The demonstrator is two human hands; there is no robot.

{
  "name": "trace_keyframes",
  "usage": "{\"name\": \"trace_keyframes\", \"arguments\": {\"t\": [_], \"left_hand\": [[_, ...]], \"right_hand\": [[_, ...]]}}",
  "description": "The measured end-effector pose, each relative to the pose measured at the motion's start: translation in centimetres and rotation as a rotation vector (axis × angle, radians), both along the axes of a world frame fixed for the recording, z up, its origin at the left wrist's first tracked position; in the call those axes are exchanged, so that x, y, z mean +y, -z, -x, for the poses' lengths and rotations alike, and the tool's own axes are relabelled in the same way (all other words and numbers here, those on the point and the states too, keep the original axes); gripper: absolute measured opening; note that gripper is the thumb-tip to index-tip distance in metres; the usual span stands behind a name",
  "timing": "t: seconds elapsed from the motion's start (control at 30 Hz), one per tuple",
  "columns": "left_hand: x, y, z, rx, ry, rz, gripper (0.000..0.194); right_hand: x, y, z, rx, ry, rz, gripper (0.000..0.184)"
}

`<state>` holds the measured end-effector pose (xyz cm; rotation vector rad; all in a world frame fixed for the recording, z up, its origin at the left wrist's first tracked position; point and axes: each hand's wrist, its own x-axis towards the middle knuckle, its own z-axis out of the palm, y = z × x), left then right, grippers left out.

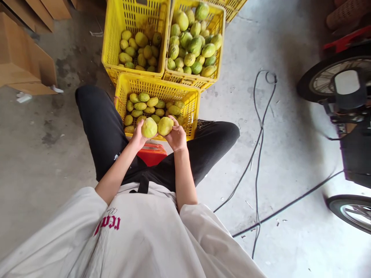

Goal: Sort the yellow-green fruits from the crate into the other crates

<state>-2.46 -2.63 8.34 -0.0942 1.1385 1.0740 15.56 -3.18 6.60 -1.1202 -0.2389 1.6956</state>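
Observation:
My left hand (138, 136) is closed round a rounded yellow-green fruit (149, 127). A second yellow-green fruit (165, 126), much the same size, sits in my right hand (177, 136), its fingers curled along the outer side. The two fruits are side by side over the near edge of a yellow plastic crate (156, 83). In that crate lie several oval fruits (140, 106) of the same yellow-green colour. Part of the crate's contents is hidden behind my hands and the held fruits.
Behind stand two more yellow crates, the left one (136, 17) partly filled and the right one (220, 23) fuller with greener fruit. Cardboard boxes (26, 54) are at left. Black cables (261, 127) cross the floor at right, near a wheeled vehicle (356, 146). A red object (151, 155) shows between my legs.

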Motion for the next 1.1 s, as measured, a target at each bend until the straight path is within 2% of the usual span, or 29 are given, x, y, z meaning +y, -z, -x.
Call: {"name": "trace_keyframes", "arguments": {"t": [0.17,0.3,0.47,0.6,0.67,0.8,0.97,1.1], "left_hand": [[-0.3,-0.6,0.1,-0.053,-0.043,-0.103,0.022],[-0.7,-0.3,0.2,-0.062,0.012,-0.185,0.028],[-1.2,0.8,0.5,-0.025,0.154,-0.181,0.034],[-1.2,1.1,0.3,-0.002,0.152,-0.161,0.045],[-1.1,0.8,0.1,0.015,0.129,-0.11,0.041],[-0.7,-0.6,-0.2,-0.049,0.056,-0.037,0.005],[-0.5,-2.5,-0.1,-0.135,-0.022,-0.082,0.039],[-0.8,-2.9,-0.2,-0.09,0.013,-0.086,0.048]], "right_hand": [[0.0,0.5,-0.2,-0.094,0.042,0.031,0.035],[-0.4,0.5,-0.2,-0.107,-0.016,-0.004,0.037],[-0.6,0.2,-0.4,-0.092,-0.092,-0.098,0.065],[-0.6,0.2,-0.2,-0.107,-0.071,-0.107,0.072],[-0.5,0.3,0.0,-0.113,-0.049,-0.085,0.07],[-0.3,0.7,-0.1,-0.06,-0.002,-0.055,0.056],[0.1,1.2,-0.5,-0.02,0.002,-0.081,0.044],[0.0,1.7,0.0,-0.058,-0.046,-0.12,0.045]]}}
